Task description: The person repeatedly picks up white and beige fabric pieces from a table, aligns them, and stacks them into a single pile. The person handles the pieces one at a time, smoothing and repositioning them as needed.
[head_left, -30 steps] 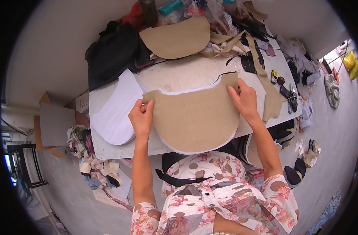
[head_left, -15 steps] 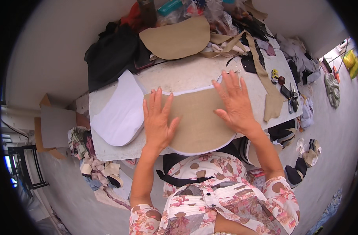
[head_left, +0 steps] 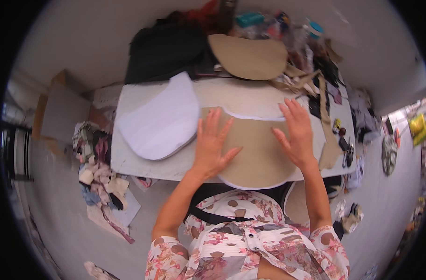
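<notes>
A tan fabric piece (head_left: pixel 256 149) with a curved lower edge lies on a white backing piece, whose rim shows along the top and bottom. It rests at the front of the white table. Flat on its left end is my left hand (head_left: pixel 214 144), fingers spread and thumb pointing inward. My right hand (head_left: pixel 297 137) lies on its right end in the same way, also with fingers apart. Left of my left hand sits a white curved piece (head_left: pixel 159 121), which looks like a stack of several layers.
Behind, another tan curved piece (head_left: pixel 250 56) lies beside black fabric (head_left: pixel 166 53). Plastic bags and scraps crowd the back right. Scissors (head_left: pixel 347 154) and a tan strip (head_left: pixel 331 154) lie at the right edge of the table (head_left: pixel 143 170). Cloth scraps (head_left: pixel 98 182) are heaped at the left.
The whole view has shifted, so the table appears further right and lower. Both hands stay spread flat on the tan piece; my right fingers have moved slightly closer together.
</notes>
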Motion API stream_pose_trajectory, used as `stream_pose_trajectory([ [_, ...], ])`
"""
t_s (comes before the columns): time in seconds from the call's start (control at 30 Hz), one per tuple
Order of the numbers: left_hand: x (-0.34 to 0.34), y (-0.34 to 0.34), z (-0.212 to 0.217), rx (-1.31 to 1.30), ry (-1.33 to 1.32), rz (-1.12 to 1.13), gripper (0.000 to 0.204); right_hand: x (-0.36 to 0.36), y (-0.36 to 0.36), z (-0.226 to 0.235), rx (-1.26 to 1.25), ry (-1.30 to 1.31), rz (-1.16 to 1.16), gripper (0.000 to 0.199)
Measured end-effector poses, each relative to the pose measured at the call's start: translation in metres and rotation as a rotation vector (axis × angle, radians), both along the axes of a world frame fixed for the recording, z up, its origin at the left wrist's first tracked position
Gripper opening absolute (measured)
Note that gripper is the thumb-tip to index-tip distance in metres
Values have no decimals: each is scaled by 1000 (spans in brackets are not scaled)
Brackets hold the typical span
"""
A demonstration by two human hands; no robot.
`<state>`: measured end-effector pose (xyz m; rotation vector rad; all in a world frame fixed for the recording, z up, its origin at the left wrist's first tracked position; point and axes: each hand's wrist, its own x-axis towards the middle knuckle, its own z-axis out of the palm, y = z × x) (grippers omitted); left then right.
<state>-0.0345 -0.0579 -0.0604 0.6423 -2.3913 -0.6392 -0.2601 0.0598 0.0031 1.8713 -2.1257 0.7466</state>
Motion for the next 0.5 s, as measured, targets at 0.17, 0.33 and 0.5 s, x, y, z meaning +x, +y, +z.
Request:
stream_pose_trajectory([
  [0.17, 57, 2, 7, -15, 350, 251, 38, 104, -96, 23, -41, -571, 417, 11],
  [0.33, 139, -21, -9, 199, 767, 811, 24, 211, -180, -30, 168, -372, 624, 18],
  [0.5, 188, -46, -18, 323, 883, 986, 26, 247, -216, -76, 196, -137, 557, 15],
])
